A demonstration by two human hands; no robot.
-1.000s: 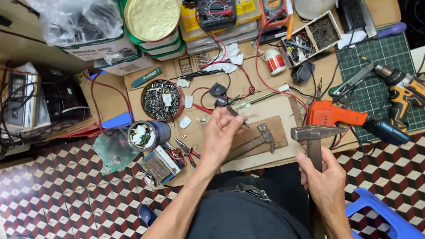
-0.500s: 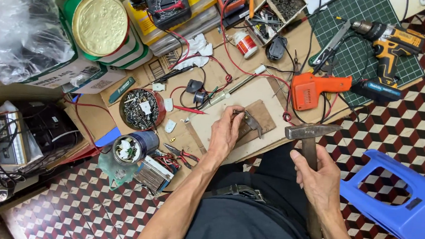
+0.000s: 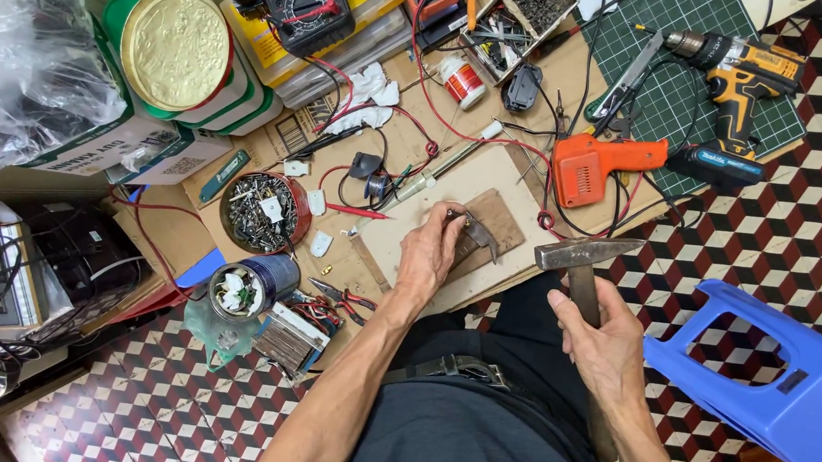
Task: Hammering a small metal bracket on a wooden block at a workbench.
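My left hand (image 3: 432,250) rests on a small brown wooden block (image 3: 498,223) and pinches a bent grey metal piece (image 3: 478,228) against it. My right hand (image 3: 606,343) grips the wooden handle of a hammer (image 3: 586,256), whose steel head hangs level just right of the block, a little above the board's edge. Both lie over a pale cardboard sheet (image 3: 453,181) on a low, cluttered work board.
An orange soldering gun (image 3: 592,164) lies behind the hammer; a yellow cordless drill (image 3: 738,75) sits on a green cutting mat (image 3: 688,57). A round tin of screws (image 3: 260,213), red pliers (image 3: 342,297) and red wires lie left. A blue plastic stool (image 3: 775,374) stands at my right.
The view has swung so the bench sits higher and more to the right. My left hand stays on the metal piece; my right hand has kept the hammer beside the block.
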